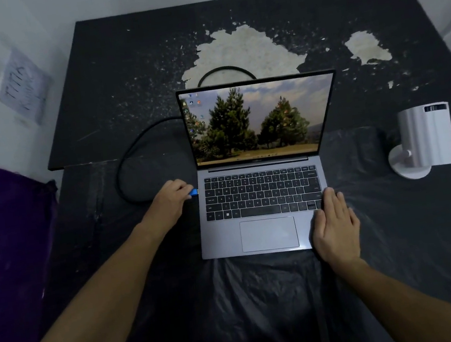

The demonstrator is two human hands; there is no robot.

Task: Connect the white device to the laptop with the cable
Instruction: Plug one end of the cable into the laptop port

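From the head camera, an open grey laptop (264,211) sits at the centre of the frame on a dark desk (119,84) whose worn top shows pale patches toward the upper middle. Its screen is lit with a picture of trees.

The left hand (172,200) is closed around a blue plug (193,192), which sits right at the laptop's left edge, level with the upper rows of keys; whether it is fully seated in the port cannot be told. A black cable (129,152) loops from that hand up through the left middle of the frame and passes behind the screen.

The right hand (335,228) lies flat and open, palm down, on the laptop's lower right corner, fingers extended.

The white device (424,140) stands on its round base at the right edge of the frame, well apart from the laptop.

A purple cloth (4,231) fills the left edge.
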